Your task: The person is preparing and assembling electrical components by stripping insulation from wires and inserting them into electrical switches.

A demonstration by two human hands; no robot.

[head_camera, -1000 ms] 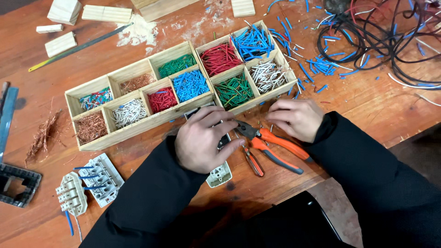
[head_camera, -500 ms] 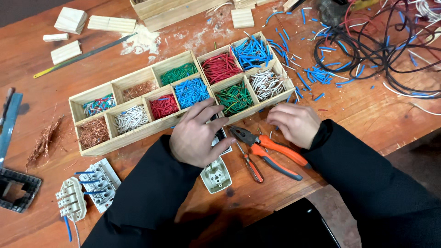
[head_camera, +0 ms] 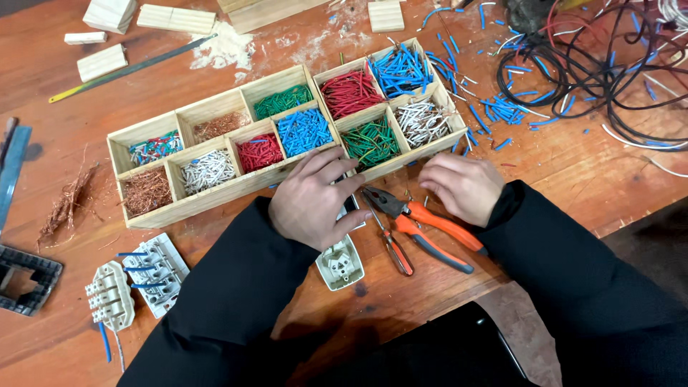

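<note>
Left hand (head_camera: 315, 201) presses palm-down, fingers spread, pinning a white socket module (head_camera: 340, 261) to the bench; right hand (head_camera: 462, 186) rests loosely curled, grasping nothing visible. Orange-handled pliers (head_camera: 423, 226) lie between them, within reach; wooden sorting tray (head_camera: 215, 197) sits just beyond.

A worn wooden table (head_camera: 559, 172) carries everything. At centre lies a wooden tray (head_camera: 215, 197) of sorted wire bits. At 6 o'clock of it lie orange pliers (head_camera: 423, 222), a screwdriver (head_camera: 393, 247) and a white socket (head_camera: 340, 264). At 8 o'clock lie two white socket blocks (head_camera: 136, 283) and a grey frame (head_camera: 25, 279); copper strands (head_camera: 64, 204) at 9. Wood blocks (head_camera: 143, 18), sawdust (head_camera: 226, 46) and a file (head_camera: 129, 69) lie at 11. Black cable coils (head_camera: 595, 72) and blue wire scraps (head_camera: 502, 107) sit at 2.
</note>
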